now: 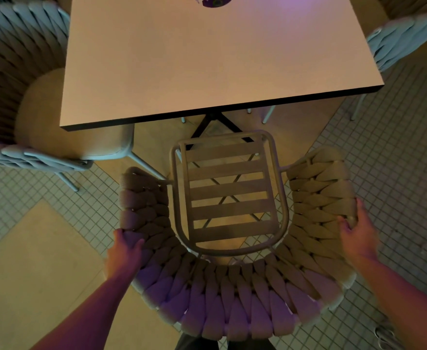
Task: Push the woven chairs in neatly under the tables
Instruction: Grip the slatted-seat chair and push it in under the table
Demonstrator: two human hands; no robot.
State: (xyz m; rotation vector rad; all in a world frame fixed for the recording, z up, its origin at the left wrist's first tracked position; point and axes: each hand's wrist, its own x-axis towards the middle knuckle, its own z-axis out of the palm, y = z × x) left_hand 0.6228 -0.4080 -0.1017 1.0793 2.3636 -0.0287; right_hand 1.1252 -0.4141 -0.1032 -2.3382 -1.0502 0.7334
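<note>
A woven chair [235, 296] with a curved braided backrest and a slatted seat [229, 190] stands right in front of me, facing the table [207, 59]. The seat's front edge sits just short of the table's near edge. My left hand [124, 251] grips the left side of the woven backrest. On the right side, my right hand [358, 231] holds the outer rim of the backrest. The table's black cross base shows through the slats.
A second woven chair [18, 79] with a cushion stands at the table's left side, partly under it. A third woven chair [404, 39] is at the right corner. The floor has small square tiles and larger tan panels. My legs are just behind the chair.
</note>
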